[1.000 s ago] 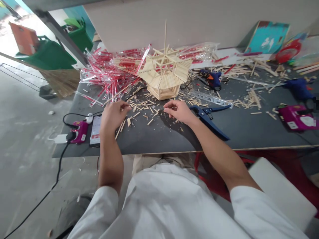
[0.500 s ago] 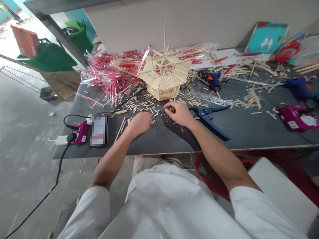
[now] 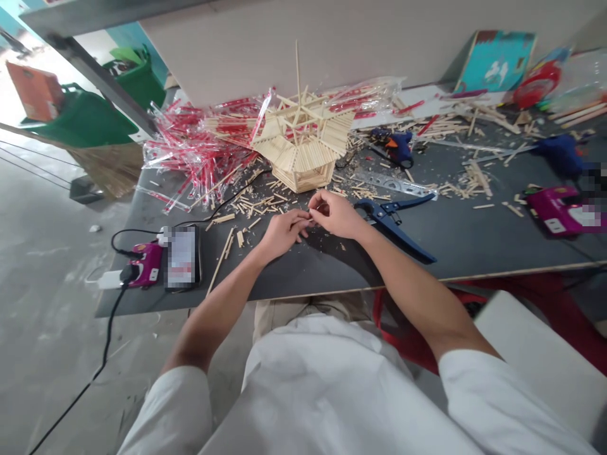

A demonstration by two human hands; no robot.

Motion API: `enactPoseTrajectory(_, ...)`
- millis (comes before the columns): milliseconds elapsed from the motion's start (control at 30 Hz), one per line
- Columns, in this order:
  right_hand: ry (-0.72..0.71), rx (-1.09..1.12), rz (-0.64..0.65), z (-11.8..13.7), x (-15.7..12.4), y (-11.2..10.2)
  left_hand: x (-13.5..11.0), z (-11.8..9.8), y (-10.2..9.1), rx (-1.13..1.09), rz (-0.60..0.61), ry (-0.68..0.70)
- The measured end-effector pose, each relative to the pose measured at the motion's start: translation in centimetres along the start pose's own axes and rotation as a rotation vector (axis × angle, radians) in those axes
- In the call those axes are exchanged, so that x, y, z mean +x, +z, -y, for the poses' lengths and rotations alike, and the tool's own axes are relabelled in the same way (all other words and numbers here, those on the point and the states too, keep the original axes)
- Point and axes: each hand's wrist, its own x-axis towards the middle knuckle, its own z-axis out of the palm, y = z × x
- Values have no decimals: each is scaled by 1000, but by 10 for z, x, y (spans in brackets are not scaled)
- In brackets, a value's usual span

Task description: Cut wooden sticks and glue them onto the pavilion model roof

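Note:
Above the table's near half, my left hand [image 3: 284,234] and my right hand [image 3: 336,213] meet at the fingertips. The right thumb and forefinger are pinched together; whatever they hold is too small to make out. My left fingers are bent and closed against the right fingertips, and their contents are hidden. Just beyond the hands stands a small house model made of wooden sticks [image 3: 308,158], with a sloped, many-sided roof and a thin upright stick [image 3: 298,69]. Right of my right hand lies a dark blue cutter [image 3: 393,221]. Short stick pieces [image 3: 256,205] are scattered around the model.
A phone [image 3: 183,256] and a purple power socket [image 3: 145,264] lie at the left. Red-and-clear plastic wrappers [image 3: 190,151] are heaped behind. A clear ruler [image 3: 396,185], a blue glue gun [image 3: 401,145], another glue gun [image 3: 562,155] and a second purple socket [image 3: 554,212] are on the right.
My left hand has moved right and slightly away from me, so its fingers now meet those of my right hand. The right hand stays pinched near the model. The view has shifted slightly.

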Motion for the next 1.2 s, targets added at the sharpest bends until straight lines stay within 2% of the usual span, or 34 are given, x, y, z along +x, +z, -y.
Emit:
enactPoseTrajectory(100,42,109,-41,1,1,-2,1,4,5,9,-46,37)
enactPoseTrajectory(200,37,194,-85,4,2,-2,4,3,6,-125,-124,14)
enactPoseTrajectory(300,16,230,-45,8,1,0,7,3,8,-300,-147,-15)
enactPoseTrajectory(367,12,225,-14,11,1,3,8,2,9,-314,-192,6)
enactPoseTrajectory(500,25,254,-73,13,1,7,8,-1,7,-339,-286,12)
enactPoseTrajectory(600,45,345,-134,10,3,10,8,-4,6,-450,-271,-8)
enactPoseTrajectory(700,37,326,-125,8,3,11,8,-3,6,-488,-280,-38)
enactPoseTrajectory(867,87,274,-35,4,3,5,5,2,6,-389,-279,-43)
enactPoseTrajectory(1033,158,352,32,-5,4,-3,4,1,0,-244,-232,-4)
enactPoseTrajectory(1200,179,403,30,-9,4,-1,6,-5,-7,-271,-203,-42)
